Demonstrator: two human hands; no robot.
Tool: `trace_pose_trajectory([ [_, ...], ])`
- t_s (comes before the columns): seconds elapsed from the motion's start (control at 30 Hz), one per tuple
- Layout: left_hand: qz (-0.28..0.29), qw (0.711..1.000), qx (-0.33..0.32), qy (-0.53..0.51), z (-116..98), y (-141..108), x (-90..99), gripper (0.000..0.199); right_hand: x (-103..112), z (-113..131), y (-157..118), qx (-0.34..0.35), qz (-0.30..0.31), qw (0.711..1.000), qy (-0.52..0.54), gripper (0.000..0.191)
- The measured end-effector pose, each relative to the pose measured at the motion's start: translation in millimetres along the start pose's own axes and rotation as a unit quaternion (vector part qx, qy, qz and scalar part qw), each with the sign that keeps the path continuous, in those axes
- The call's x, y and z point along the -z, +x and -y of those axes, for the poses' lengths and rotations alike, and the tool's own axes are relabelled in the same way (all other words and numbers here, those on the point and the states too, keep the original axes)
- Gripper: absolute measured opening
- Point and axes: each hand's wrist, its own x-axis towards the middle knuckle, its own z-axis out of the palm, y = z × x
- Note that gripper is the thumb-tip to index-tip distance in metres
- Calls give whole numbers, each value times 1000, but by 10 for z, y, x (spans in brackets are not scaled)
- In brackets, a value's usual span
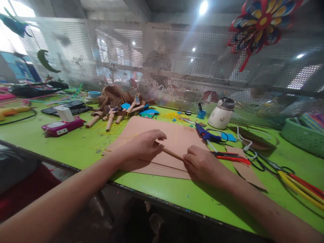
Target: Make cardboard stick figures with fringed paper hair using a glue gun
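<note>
A stack of light brown paper sheets (144, 130) lies at the middle of the green table. Between my hands, over the near part of the stack, runs a thin rolled edge of brown paper (172, 154). My left hand (145, 145) is closed on its left end, thumb and fingers bent. At its right end my right hand (202, 163) pinches it, fingers pressed together. The palms hide part of the roll. Just beyond my right hand lie a blue glue gun (206, 133) and a red-handled cutter (231, 157).
Brown paper tubes (110, 119) with yellow shreds lie behind left. A purple box (63, 127) sits farther left. To the right are a white bottle (220, 114), yellow-and-red-handled scissors (300, 189), cables, and a green basket (301, 135). The table's edge (162, 199) runs in front of me.
</note>
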Motion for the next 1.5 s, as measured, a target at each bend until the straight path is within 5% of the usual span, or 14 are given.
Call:
trace_pose_trajectory([
  [0.17, -23, 983, 113, -143, -109, -77, 166, 23, -40, 1, 7, 5, 9, 1000, -2, 19],
  [0.37, -19, 997, 66, -26, -292, -183, 10, 21, -27, 3, -3, 2, 8, 1000, 13, 16],
  [0.47, 25, 976, 153, -151, -456, -180, -52, 23, -13, 0, -3, 0, 0, 1000, 15, 17],
  [0.5, 52, 944, 202, -255, -524, -182, -62, 23, -11, -4, -3, 1, -2, 1000, 18, 18],
  [0.57, 87, 816, 302, -484, -663, -194, -70, 18, -14, -14, -1, 1, -9, 999, 34, 20],
  [0.6, 80, 743, 341, -570, -727, -200, -71, 15, -17, -19, 1, -1, -15, 999, 45, 21],
  [0.67, 44, 641, 392, -658, -826, -198, -75, 10, -23, -27, 6, -8, -28, 997, 69, 23],
  [0.8, -9, 568, 454, -687, -902, -101, -125, 15, -30, -40, 12, -24, -35, 994, 104, 24],
  [1.13, -37, 577, 450, -681, -950, 12, -65, 18, 171, 38, 39, 20, -102, 989, 104, 23],
  [1.3, -133, 615, 360, -689, -976, -46, -19, 14, 293, 165, 32, 31, -136, 986, 95, 22],
  [1.5, -163, 631, 277, -706, -1024, -59, 21, 15, 382, 222, 17, 29, -166, 980, 103, 23],
])
